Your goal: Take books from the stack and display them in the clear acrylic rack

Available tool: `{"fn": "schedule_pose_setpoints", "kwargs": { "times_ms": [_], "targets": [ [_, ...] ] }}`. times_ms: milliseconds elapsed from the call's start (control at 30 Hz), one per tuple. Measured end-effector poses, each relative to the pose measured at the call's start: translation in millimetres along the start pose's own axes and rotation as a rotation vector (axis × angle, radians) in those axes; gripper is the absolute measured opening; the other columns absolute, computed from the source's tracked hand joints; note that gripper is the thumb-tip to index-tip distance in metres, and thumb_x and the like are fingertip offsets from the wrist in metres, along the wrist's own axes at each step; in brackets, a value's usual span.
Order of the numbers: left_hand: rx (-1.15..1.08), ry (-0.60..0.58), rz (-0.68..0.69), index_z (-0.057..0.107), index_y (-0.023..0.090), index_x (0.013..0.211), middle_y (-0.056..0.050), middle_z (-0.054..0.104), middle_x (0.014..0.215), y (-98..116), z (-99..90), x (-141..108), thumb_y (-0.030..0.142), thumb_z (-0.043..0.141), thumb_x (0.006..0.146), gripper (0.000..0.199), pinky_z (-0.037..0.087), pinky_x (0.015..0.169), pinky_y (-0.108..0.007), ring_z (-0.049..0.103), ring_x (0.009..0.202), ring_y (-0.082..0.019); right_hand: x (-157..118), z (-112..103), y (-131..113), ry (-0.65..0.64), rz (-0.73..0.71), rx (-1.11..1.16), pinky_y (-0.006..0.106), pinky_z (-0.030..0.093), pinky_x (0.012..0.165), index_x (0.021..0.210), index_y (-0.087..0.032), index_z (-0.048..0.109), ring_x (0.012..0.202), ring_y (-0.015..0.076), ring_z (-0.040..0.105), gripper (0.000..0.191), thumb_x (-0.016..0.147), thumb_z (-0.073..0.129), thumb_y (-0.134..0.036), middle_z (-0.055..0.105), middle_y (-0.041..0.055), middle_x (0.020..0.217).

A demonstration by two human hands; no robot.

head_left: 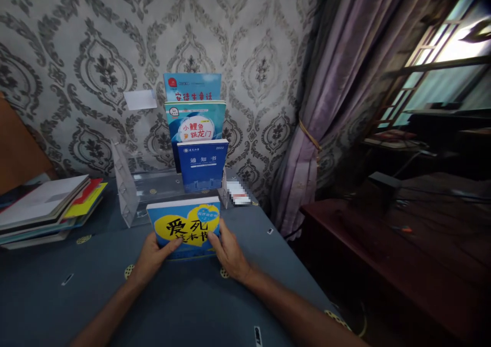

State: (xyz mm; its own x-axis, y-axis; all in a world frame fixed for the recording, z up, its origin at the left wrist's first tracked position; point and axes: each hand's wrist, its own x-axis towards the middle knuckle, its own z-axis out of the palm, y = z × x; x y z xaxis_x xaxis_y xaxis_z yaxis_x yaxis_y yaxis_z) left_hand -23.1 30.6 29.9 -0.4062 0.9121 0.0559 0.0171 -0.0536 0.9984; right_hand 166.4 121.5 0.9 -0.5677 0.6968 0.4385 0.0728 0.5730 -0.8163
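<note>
A blue book with a yellow heart on its cover (184,224) is held upright between my two hands, low over the table. My left hand (155,255) grips its lower left side, thumb across the front. My right hand (228,250) clasps the right edge, thumb also on the cover. Just beyond it, a clear stepped rack (125,188) carries a dark blue booklet (202,168) in front. Behind that stand a teal book (215,113) and a light blue book (194,84), each rising above the one before it, all toward the rack's right side.
Stacked books and papers (42,209) lie at the left of the dark table (184,311). A white card (140,99) sticks up at the rack's back left. Right of the rack lies a blurred-out item (238,191). A tied purple curtain (307,153) and a reddish-brown bench (368,250) are farther right.
</note>
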Motion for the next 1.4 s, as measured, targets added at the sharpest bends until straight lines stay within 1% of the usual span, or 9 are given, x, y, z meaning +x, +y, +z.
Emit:
{"fn": "schedule_pose_setpoints", "kwargs": {
  "times_ms": [133, 300, 433, 533, 667, 800, 900, 1067, 1400],
  "targets": [
    [0.076, 0.014, 0.025, 0.071, 0.020, 0.089, -0.010, 0.077, 0.102, -3, -4.1, 1, 0.043, 0.090, 0.052, 0.047, 0.058, 0.089, -0.045, 0.070, 0.099, -0.035, 9, -14, -5, -0.105, -0.013, -0.018, 0.035, 0.050, 0.084, 0.104, -0.023, 0.054, 0.087, 0.0218, 0.063, 0.029, 0.099, 0.041, -0.048, 0.066, 0.0047, 0.092],
    [0.139, -0.055, 0.026, 0.067, 0.019, 0.104, -0.011, 0.071, 0.119, -7, -14.0, 2, 0.047, 0.085, 0.064, 0.053, 0.051, 0.101, -0.044, 0.063, 0.114, -0.033, 17, -30, -12, -0.192, -0.029, -0.015, 0.034, 0.050, 0.080, 0.118, -0.021, 0.057, 0.085, 0.0213, 0.064, 0.033, 0.099, 0.045, -0.045, 0.069, 0.0053, 0.098],
    [0.213, -0.142, 0.024, 0.067, 0.020, 0.106, -0.011, 0.071, 0.118, -5, -25.4, 5, 0.042, 0.082, 0.070, 0.045, 0.051, 0.101, -0.041, 0.063, 0.114, -0.032, 20, -33, -11, -0.195, -0.033, 0.055, 0.032, 0.051, 0.078, 0.111, -0.021, 0.061, 0.085, 0.0210, 0.065, 0.030, 0.098, 0.048, -0.045, 0.070, 0.0045, 0.096],
    [0.232, -0.128, 0.056, 0.066, 0.022, 0.111, -0.009, 0.070, 0.119, 1, -27.1, 7, 0.035, 0.083, 0.071, 0.045, 0.053, 0.097, -0.038, 0.063, 0.112, -0.032, 22, -31, -8, -0.177, -0.001, 0.142, 0.030, 0.051, 0.071, 0.106, -0.020, 0.060, 0.081, 0.0197, 0.064, 0.030, 0.098, 0.048, -0.047, 0.069, 0.0044, 0.093],
    [0.218, -0.146, 0.107, 0.064, 0.023, 0.115, -0.009, 0.070, 0.118, 10, -16.2, 12, 0.031, 0.081, 0.075, 0.045, 0.054, 0.092, -0.034, 0.063, 0.111, -0.030, 25, -28, 0, -0.137, 0.073, 0.322, 0.023, 0.044, 0.050, 0.104, -0.021, 0.057, 0.062, 0.0142, 0.059, 0.033, 0.095, 0.052, -0.053, 0.066, 0.0022, 0.087],
    [0.047, -0.201, 0.070, 0.064, 0.018, 0.109, -0.011, 0.072, 0.110, 20, -2.4, 23, 0.027, 0.082, 0.072, 0.042, 0.056, 0.083, -0.032, 0.067, 0.102, -0.028, 34, -31, 11, -0.078, 0.125, 0.420, 0.021, 0.037, 0.039, 0.098, -0.021, 0.054, 0.049, 0.0094, 0.050, 0.040, 0.089, 0.058, -0.060, 0.063, -0.0001, 0.079],
    [-0.048, -0.231, 0.036, 0.062, 0.017, 0.113, -0.012, 0.071, 0.112, 28, 4.5, 35, 0.025, 0.083, 0.071, 0.048, 0.056, 0.081, -0.032, 0.068, 0.099, -0.027, 46, -37, 15, -0.058, 0.138, 0.454, 0.020, 0.035, 0.037, 0.093, -0.021, 0.052, 0.044, 0.0079, 0.045, 0.042, 0.086, 0.061, -0.061, 0.059, -0.0027, 0.070],
    [0.010, -0.257, 0.100, 0.056, 0.017, 0.117, -0.013, 0.071, 0.116, 41, 14.1, 52, 0.032, 0.081, 0.074, 0.053, 0.058, 0.083, -0.037, 0.070, 0.098, -0.027, 69, -53, 10, -0.068, 0.113, 0.470, 0.020, 0.034, 0.036, 0.095, -0.021, 0.054, 0.042, 0.0076, 0.045, 0.043, 0.082, 0.065, -0.060, 0.059, -0.0038, 0.067],
    [-0.043, -0.198, 0.157, 0.059, 0.015, 0.112, -0.013, 0.073, 0.112, 67, 27.5, 77, 0.034, 0.089, 0.061, 0.063, 0.059, 0.081, -0.037, 0.070, 0.101, -0.031, 106, -74, 0, -0.042, 0.042, 0.418, 0.020, 0.034, 0.034, 0.088, -0.022, 0.052, 0.039, 0.0079, 0.044, 0.042, 0.079, 0.068, -0.059, 0.058, -0.0059, 0.061]
  ]
}}
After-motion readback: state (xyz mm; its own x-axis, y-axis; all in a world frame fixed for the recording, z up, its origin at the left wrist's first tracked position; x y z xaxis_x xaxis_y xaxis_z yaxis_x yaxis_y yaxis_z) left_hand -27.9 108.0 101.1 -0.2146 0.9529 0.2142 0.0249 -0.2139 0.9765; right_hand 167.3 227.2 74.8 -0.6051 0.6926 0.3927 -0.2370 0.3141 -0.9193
